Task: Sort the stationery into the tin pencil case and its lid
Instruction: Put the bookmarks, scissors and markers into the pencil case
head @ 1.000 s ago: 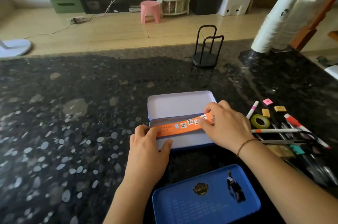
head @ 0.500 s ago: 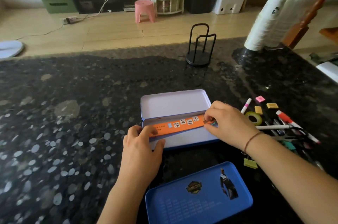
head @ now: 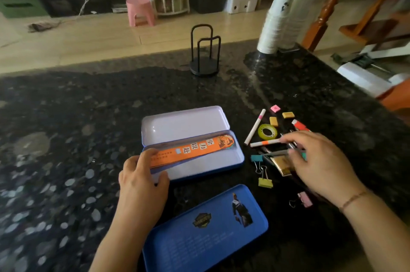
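Observation:
The open tin pencil case (head: 221,160) lies mid-counter with its pale hinged half (head: 182,125) behind it. An orange ruler (head: 195,149) lies slanted in the near half. My left hand (head: 142,183) grips the ruler's left end at the case's rim. The separate blue lid (head: 204,227) lies nearer to me. My right hand (head: 321,160) is over the loose stationery on the right, with its fingertips on pens (head: 266,143). Blur hides whether it grips one. Around it lie a tape roll (head: 267,131), small erasers (head: 273,121), a red marker (head: 300,125) and binder clips (head: 265,182).
A black wire stand (head: 204,67) stands near the dark stone counter's far edge. A stack of white paper cups (head: 279,20) rises at the back right. White items (head: 359,76) lie at the right edge. Beyond the counter are a wooden floor and a pink stool (head: 139,12).
My right hand let go of the ruler's right end and moved right onto the pile of pens. The ruler now lies in the case. My left hand stays at its left end.

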Available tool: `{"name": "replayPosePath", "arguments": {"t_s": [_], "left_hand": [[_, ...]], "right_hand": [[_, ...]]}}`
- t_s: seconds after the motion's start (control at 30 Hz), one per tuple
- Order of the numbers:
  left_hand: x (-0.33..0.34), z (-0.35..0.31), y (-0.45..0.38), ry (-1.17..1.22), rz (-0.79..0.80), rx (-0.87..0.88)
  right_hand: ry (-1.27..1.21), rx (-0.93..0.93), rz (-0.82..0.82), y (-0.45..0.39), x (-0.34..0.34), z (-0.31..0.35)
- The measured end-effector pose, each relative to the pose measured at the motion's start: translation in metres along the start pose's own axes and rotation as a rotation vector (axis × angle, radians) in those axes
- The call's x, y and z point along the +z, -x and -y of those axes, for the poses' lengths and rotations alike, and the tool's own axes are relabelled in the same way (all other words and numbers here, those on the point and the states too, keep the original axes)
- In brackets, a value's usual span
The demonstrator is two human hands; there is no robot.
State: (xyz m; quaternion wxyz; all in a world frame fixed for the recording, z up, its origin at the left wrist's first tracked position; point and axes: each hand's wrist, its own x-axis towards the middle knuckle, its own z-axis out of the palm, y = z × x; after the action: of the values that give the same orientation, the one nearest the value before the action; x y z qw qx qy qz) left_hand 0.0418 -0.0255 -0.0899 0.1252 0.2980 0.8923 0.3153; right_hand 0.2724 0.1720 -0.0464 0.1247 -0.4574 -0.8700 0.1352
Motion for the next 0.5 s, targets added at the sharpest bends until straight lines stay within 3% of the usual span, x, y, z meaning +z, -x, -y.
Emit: {"name": "replayPosePath", "arguments": {"t_s": [0.1, 0.2, 0.5], "left_hand": [[0.004, -0.005, 0.007, 0.004, 0.006, 0.035], [0.005, -0.009, 0.014, 0.027, 0.025, 0.065], [0.009, -0.007, 0.014, 0.015, -0.013, 0.12]], "right_hand": [[0.161, -0.015, 0.129, 0.002, 0.003, -0.031], [0.275, -0.089, 0.155, 0.004, 0.005, -0.043], [0.137, -0.04, 0.024, -0.008, -0.014, -0.069]]}}
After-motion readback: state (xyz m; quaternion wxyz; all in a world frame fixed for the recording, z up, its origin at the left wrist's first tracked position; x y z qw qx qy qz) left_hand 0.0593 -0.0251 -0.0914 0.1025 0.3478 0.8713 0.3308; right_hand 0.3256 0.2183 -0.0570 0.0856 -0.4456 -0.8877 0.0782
